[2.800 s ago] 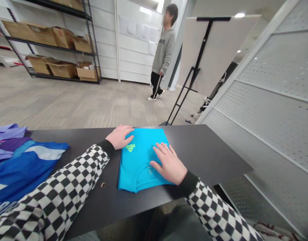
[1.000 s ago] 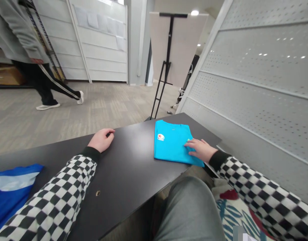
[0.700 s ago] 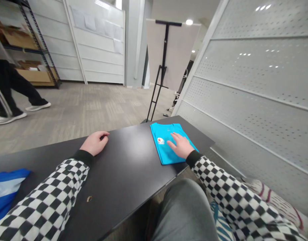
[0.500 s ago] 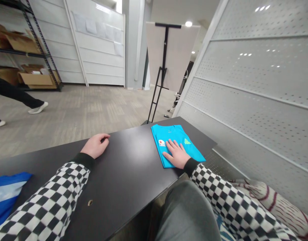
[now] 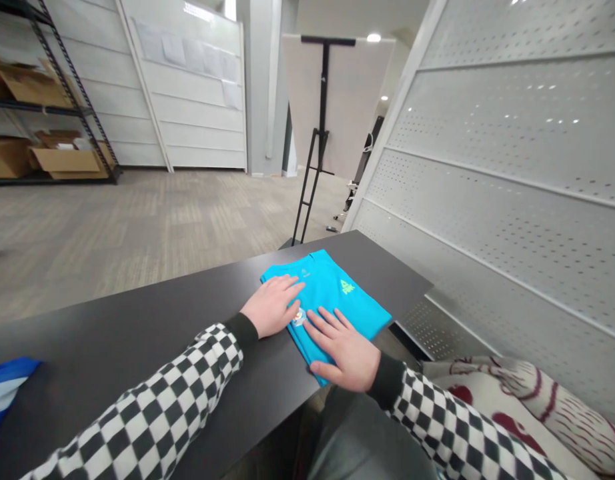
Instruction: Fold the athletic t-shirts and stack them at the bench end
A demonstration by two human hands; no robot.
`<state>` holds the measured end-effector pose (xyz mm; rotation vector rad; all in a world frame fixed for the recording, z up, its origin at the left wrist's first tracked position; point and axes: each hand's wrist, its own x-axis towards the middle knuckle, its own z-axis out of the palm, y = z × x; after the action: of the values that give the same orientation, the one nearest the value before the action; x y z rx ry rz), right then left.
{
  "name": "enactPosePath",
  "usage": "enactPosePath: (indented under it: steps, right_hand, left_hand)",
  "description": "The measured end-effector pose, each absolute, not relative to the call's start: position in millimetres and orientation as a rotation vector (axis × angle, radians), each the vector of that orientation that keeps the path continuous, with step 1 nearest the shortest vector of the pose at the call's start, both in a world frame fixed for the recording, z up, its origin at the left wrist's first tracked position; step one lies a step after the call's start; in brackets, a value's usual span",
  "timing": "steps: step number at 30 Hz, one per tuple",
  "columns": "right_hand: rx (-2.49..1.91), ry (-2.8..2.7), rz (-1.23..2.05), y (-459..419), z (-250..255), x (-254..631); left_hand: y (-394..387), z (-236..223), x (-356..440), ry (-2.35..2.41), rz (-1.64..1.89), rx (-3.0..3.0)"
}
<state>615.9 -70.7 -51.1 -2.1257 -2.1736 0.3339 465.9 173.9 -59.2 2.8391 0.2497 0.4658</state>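
The left hand (image 5: 271, 307) has moved off its spot on the desk (image 5: 152, 320) — now it and the right hand (image 5: 341, 341) press flat, close together, on the folded turquoise T-shirt (image 5: 337, 293), which has swung askew near the desk's front edge.

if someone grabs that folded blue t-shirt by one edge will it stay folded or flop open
The folded turquoise T-shirt will probably flop open if lifted by one edge: it looks like thin, soft fabric, pressed flat under the left hand and right hand. It is likely light for its size. It would probably slide fairly easily across the smooth black table.
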Motion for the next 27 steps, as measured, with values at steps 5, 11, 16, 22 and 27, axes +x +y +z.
enactPosePath:
  steps: [5,11,16,22,27]
  right_hand:
    - [-2.068,-2.216,0.365,-76,-43,607]
    - [-2.018,-2.241,0.425,-81,-41,597]
    - [-2.068,-2.088,0.379,-59,-28,632]
    - [-2.469,-1.681,0.141,3,-40,720]
    - [-2.587,-1.663,0.274,17,-72,747]
  left_hand:
    - [194,-83,471,0.498,0.275,2.841]
    - [231,-86,452,0.614,0.253,2.758]
    - [238,-79,443,0.701,0.305,2.739]
    - [224,-74,440,0.548,0.408,2.794]
    - [214,-82,441,0.564,0.219,2.775]
